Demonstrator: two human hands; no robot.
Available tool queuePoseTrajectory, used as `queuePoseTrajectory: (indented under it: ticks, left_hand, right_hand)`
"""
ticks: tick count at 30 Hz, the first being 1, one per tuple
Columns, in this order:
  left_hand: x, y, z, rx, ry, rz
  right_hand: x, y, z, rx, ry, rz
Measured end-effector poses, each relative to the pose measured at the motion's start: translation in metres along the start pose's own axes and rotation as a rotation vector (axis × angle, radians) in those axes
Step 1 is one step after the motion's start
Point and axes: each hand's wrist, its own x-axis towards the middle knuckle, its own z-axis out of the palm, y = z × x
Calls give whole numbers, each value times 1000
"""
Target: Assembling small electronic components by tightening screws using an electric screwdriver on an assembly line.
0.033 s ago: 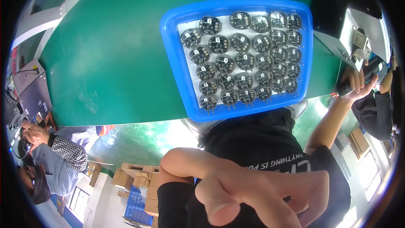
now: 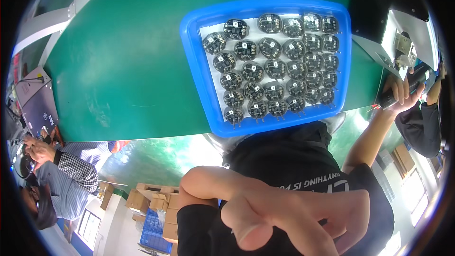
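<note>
The left hand [image 2: 294,208] is closest and looks very big. Its thumb sticks out, apart from the other fingers. Some fingertips are cut off at the bottom, so I cannot tell if they pinch anything. Behind it is the person's black shirt [image 2: 265,161], with white letters on it.

Out to the right, the right hand [image 2: 403,96] has its fingers wrapped around a black tube [image 2: 387,98]. The tube is next to the table's right end, near a shiny metal stand [image 2: 386,26] with a small clamp [image 2: 404,45].

A blue tray [image 2: 195,61] sits on the green table [image 2: 123,66], close to the person's edge. Inside, round black pieces [image 2: 252,71] lie in rows on a white sheet [image 2: 253,31], and some have thin little legs. Neither hand touches the tray. The table top is smooth, with a few pale scratches and shiny spots. At its left end is a gray metal box [image 2: 40,104], and a white frame [image 2: 40,31] stands behind that.

Past the table edge, the green floor [image 2: 161,161] shines with bright light. Another person [image 2: 71,175] in stripes is on the left, and a dark sleeve [image 2: 419,128] shows on the right.

Farther back are brown boxes [image 2: 170,231], blue crates [image 2: 154,232], and bright windows [image 2: 87,227] in pale walls.
</note>
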Motion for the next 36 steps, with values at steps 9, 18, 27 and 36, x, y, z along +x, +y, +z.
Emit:
queuePoseTrajectory:
  ticks: [9, 18, 27, 36]
  left_hand:
    - [-32, -19, -16, 1652, 349, 344]
    - [-63, 2, -41, 2670, 37, 197]
    - [-68, -4, -46, 2583, 31, 236]
    - [-38, 6, -45, 2712, 35, 240]
  right_hand:
    - [0, 5, 6, 3, -39, -21]
    - [0, 5, 7, 4, -55, -16]
    - [1, 7, 13, -40, -6, -41]
    - [0, 2, 8, -52, -73, -42]
